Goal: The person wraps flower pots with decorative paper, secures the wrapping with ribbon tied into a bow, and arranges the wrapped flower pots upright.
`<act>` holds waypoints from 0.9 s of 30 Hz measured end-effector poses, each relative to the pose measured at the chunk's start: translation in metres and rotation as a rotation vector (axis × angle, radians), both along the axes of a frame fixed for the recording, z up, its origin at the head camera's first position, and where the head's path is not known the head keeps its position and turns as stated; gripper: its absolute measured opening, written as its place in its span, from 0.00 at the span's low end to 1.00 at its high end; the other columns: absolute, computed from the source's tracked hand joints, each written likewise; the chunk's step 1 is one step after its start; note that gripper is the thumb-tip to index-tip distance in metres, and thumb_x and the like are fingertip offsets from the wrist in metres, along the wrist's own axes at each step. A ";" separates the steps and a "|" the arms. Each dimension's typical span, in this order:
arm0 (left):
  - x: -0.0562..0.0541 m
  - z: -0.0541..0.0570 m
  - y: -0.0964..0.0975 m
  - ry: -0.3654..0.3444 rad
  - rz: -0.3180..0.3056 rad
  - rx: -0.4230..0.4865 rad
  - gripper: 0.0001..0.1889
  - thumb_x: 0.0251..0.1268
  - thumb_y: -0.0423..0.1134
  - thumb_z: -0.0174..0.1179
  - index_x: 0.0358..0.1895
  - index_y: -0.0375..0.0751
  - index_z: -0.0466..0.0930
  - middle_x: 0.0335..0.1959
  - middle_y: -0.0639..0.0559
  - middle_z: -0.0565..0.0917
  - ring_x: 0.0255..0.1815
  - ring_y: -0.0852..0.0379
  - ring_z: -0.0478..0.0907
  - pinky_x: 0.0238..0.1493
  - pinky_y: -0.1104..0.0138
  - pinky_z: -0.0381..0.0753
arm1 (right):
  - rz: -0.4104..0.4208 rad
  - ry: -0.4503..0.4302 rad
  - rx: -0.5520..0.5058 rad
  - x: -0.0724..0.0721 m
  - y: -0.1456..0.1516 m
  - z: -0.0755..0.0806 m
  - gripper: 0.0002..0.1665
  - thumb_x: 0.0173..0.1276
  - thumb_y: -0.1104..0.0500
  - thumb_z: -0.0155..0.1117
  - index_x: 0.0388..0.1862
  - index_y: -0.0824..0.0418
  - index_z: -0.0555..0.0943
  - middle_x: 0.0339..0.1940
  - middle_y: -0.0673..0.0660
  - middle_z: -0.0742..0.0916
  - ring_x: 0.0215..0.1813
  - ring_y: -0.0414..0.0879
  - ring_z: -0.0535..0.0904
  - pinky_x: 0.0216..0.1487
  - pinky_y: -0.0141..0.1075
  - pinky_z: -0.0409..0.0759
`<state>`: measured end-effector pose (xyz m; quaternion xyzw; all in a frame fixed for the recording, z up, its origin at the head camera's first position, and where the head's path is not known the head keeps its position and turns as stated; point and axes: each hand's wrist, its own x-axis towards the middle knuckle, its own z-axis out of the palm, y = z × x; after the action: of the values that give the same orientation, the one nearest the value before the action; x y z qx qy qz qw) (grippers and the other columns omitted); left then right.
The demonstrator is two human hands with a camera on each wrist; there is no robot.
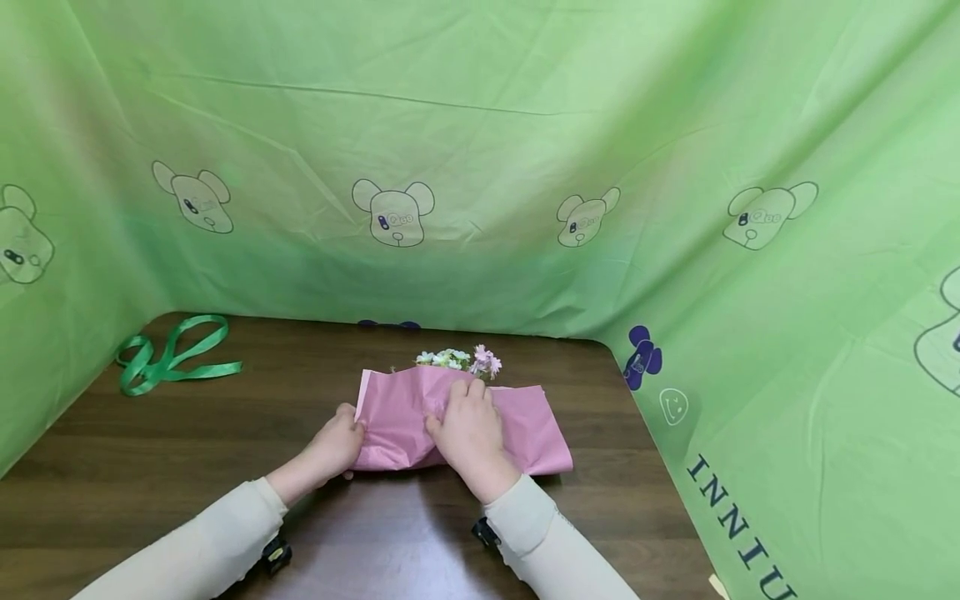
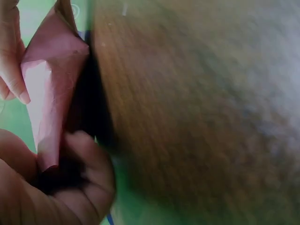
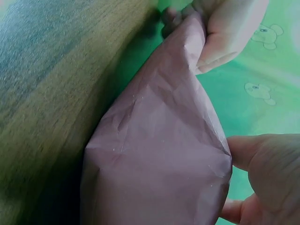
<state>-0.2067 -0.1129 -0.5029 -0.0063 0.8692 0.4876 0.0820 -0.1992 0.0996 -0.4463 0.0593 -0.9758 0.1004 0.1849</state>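
Observation:
A sheet of pink wrapping paper [image 1: 393, 408] lies folded and creased around artificial flowers [image 1: 453, 358], whose white and pink blossoms show above its far edge. My left hand [image 1: 333, 442] grips the paper's left end; in the left wrist view its curled fingers [image 2: 93, 159] close around the narrow, folded end. My right hand [image 1: 472, 425] lies over the middle of the bundle, fingers bent over the far side, thumb pressed on the paper. In the right wrist view this hand [image 3: 276, 173] holds the bulging paper by its edge. The stems are hidden inside.
A loosely looped green ribbon [image 1: 168, 362] lies at the back left of the brown wooden table [image 1: 150, 475]. Green cloth [image 1: 480, 267] printed with bear heads hangs around the back and sides.

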 end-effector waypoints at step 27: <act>0.000 0.013 -0.013 0.065 -0.012 0.026 0.08 0.75 0.34 0.45 0.44 0.32 0.72 0.37 0.43 0.79 0.40 0.53 0.77 0.41 0.62 0.77 | 0.021 -0.060 -0.014 -0.001 -0.005 0.000 0.31 0.59 0.41 0.76 0.42 0.64 0.74 0.41 0.62 0.77 0.43 0.56 0.76 0.38 0.46 0.84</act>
<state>-0.2068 -0.1256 -0.4902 0.0157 0.8650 0.4984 0.0566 -0.2004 0.0950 -0.4465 0.0653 -0.9794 0.1112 0.1551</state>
